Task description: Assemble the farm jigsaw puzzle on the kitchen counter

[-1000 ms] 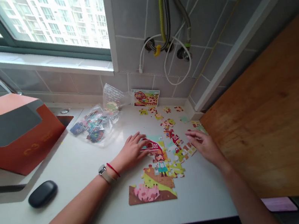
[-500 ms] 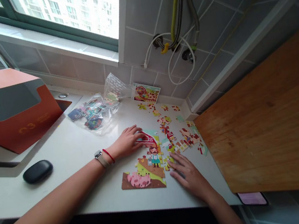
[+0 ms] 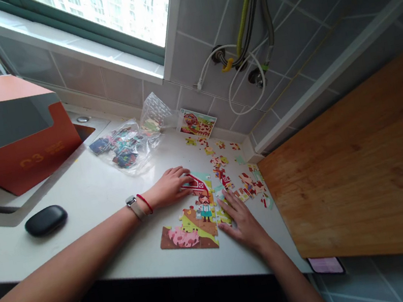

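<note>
A partly joined jigsaw puzzle lies flat on the white counter, with a pink spotted pig, a figure in a blue skirt and a red barn. My left hand rests at the barn's left edge, fingers spread, fingertips touching it. My right hand lies palm down just right of the joined part. Its fingers are stretched out over yellow-green puzzle pieces, which they partly cover. More loose puzzle pieces are scattered to the right and behind. A picture card of the farm scene leans against the wall.
Behind my left hand lies a clear plastic bag of other pieces. An orange box stands at the left, with a black oval case in front. A wooden board borders the right side, a phone under its near edge.
My right hand has slid slightly forward and covers more of the loose pieces beside the puzzle. My left hand stays at the barn. The camera view has shifted a little.
</note>
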Demonstrator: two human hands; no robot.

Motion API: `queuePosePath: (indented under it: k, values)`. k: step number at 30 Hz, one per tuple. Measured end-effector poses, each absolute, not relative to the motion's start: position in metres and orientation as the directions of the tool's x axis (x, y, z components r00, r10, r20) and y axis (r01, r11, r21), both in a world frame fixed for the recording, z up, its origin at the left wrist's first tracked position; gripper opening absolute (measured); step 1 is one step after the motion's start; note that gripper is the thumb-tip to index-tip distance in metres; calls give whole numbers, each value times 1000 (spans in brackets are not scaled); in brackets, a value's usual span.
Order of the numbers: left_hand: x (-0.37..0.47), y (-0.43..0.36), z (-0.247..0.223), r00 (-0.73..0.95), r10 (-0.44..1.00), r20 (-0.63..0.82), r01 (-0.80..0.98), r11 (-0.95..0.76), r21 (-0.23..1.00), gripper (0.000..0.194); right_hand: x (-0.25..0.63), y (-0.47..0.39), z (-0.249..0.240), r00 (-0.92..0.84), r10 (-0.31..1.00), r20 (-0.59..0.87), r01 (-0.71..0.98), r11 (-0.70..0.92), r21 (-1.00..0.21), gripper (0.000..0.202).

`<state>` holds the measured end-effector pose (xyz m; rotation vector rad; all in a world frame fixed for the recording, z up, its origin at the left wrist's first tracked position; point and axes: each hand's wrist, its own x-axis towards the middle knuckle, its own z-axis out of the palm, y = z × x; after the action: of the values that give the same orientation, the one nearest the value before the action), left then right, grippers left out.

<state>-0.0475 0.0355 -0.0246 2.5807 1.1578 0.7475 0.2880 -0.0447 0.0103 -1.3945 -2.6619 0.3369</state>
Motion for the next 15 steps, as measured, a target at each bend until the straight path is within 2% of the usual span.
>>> queuePosePath:
  k: [4,9,12,15]
  values:
    - [-49,37,-23,557,748,361,630,-663,404,26,290,-41,1,-567,823,-45,805,541,-245,68]
    - [-49,36,-23,559,741,373,619,-672,406,27,298,-75,-9,-433,901,3,871,419,-255,67]
    - [-49,37,-25,552,741,382,617,-671,410,27,304,-95,-9,-366,930,39,883,360,-300,67]
    - [-49,37,-24,558,740,376,612,-673,416,27,315,-94,0,-304,947,105,877,321,-356,58]
